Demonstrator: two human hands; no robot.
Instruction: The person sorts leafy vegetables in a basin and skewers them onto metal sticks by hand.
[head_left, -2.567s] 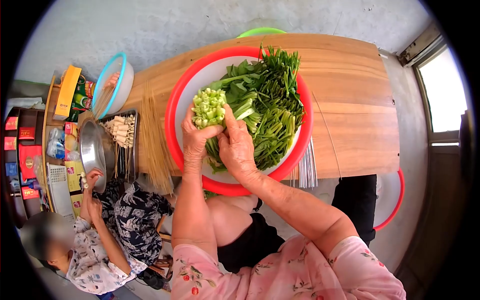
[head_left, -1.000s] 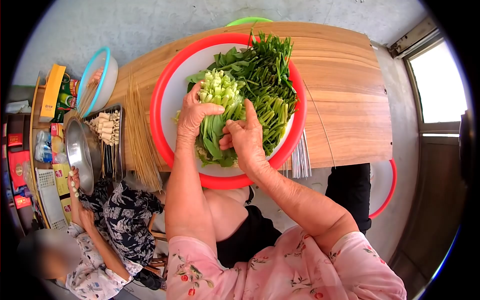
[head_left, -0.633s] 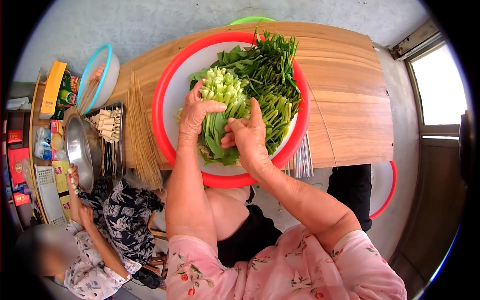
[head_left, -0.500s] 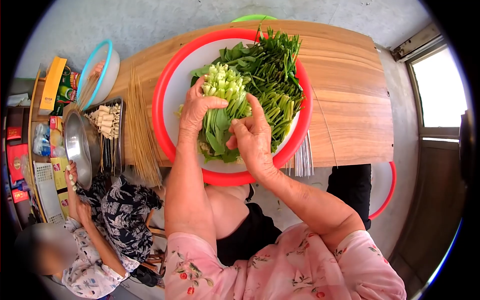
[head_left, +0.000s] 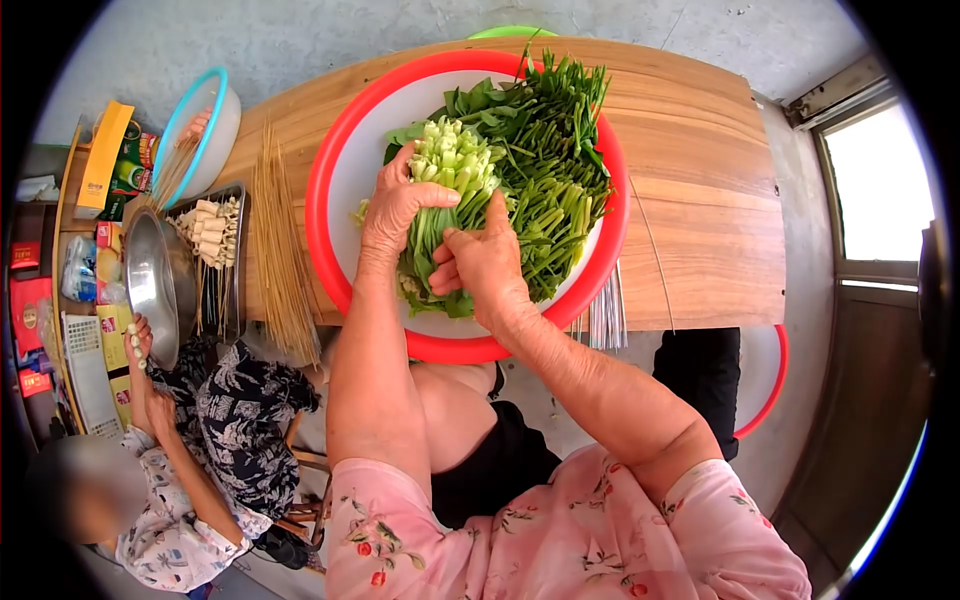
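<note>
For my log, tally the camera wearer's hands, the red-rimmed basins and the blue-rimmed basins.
Wearer's hands: 2 (left hand, right hand)
Red-rimmed basins: 2 (central basin, lower-right basin)
Blue-rimmed basins: 1 (upper-left basin)
Total: 5

Left hand point(head_left: 395, 212): most fingers hidden behind pale-stemmed bunch point(head_left: 455, 160). Green rim point(head_left: 512, 32) largely covered by tabletop point(head_left: 700, 200). Floor basin point(head_left: 757, 380) partly behind black-clad leg point(head_left: 698, 385). Co-worker's head point(head_left: 90, 490) blurred. Orange box point(head_left: 103, 160): print (tiny) unreadable. Pink shirt point(head_left: 560, 540) cut by lower edge.
</note>
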